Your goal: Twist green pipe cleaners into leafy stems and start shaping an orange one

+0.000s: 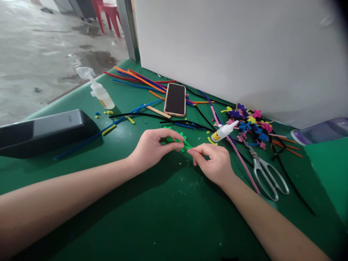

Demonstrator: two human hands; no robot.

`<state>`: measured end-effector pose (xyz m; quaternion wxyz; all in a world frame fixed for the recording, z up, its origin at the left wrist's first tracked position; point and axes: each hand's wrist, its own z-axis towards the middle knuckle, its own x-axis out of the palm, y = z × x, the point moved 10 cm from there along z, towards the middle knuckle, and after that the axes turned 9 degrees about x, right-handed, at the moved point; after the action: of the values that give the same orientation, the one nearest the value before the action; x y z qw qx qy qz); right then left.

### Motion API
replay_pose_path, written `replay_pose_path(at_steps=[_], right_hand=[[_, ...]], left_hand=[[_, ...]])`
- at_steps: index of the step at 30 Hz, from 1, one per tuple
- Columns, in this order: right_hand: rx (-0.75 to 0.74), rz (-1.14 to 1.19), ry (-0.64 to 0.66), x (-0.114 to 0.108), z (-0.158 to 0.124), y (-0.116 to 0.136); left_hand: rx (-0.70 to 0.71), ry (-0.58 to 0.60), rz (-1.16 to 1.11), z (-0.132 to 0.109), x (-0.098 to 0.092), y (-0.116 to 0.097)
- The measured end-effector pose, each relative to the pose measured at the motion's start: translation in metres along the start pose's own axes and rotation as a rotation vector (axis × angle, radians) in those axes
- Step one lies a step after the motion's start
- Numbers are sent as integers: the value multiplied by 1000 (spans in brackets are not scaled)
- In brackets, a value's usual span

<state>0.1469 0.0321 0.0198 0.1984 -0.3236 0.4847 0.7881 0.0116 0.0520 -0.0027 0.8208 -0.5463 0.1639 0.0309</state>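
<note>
My left hand [153,146] is closed in a pinch on a bright green pipe cleaner [181,140] bent into small loops. Close by on its right, my right hand [213,159] pinches the free end of the same green pipe cleaner between thumb and fingers. Parts of the loops are hidden behind my left fingers. Just beyond my right hand lies a small white glue bottle [224,131] with a pointed tip. Metal scissors [268,177] rest to the right of that hand.
Pipe-cleaner flowers [250,121] in several colours are heaped at the back right. A phone [175,99] lies behind my hands among loose pipe cleaners [141,81]. A second bottle [100,92] stands at the back left, near a dark box-like object [49,130]. A white panel [231,43] borders the table.
</note>
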Motion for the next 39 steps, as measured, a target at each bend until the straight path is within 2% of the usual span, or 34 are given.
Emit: replay_pose_path(at_steps=[4, 6, 8, 10, 13, 16, 20, 23, 27, 33, 36, 39], right_hand=[[199, 203, 234, 18, 0, -13], [202, 197, 266, 21, -1, -15], [118, 84, 176, 14, 1, -14], [-14, -107, -4, 2, 1, -6], [-52, -218, -123, -5, 0, -7], [-53, -251, -126, -2, -2, -7], [-195, -290, -57, 11, -8, 6], [-288, -307, -38, 15, -13, 14], [-277, -300, -43, 13, -10, 14], [-88, -230, -114, 0, 2, -6], [29, -134, -115, -3, 7, -22], [81, -37, -117, -5, 10, -29]], left_hand=[[115, 5, 118, -2, -3, -13], [172, 36, 167, -2, -1, -17], [186, 48, 180, -1, -1, -16], [181, 6, 175, 2, -8, -13], [147, -88, 166, 6, -22, -8], [51, -130, 184, 7, -32, 1], [25, -128, 205, 7, -35, 6], [42, -91, 252, 8, -32, 6], [134, -24, 322, 10, -26, -2], [292, 198, 409, 9, 0, -10], [354, 276, 488, 4, 11, -15], [407, 368, 575, -2, 25, -19]])
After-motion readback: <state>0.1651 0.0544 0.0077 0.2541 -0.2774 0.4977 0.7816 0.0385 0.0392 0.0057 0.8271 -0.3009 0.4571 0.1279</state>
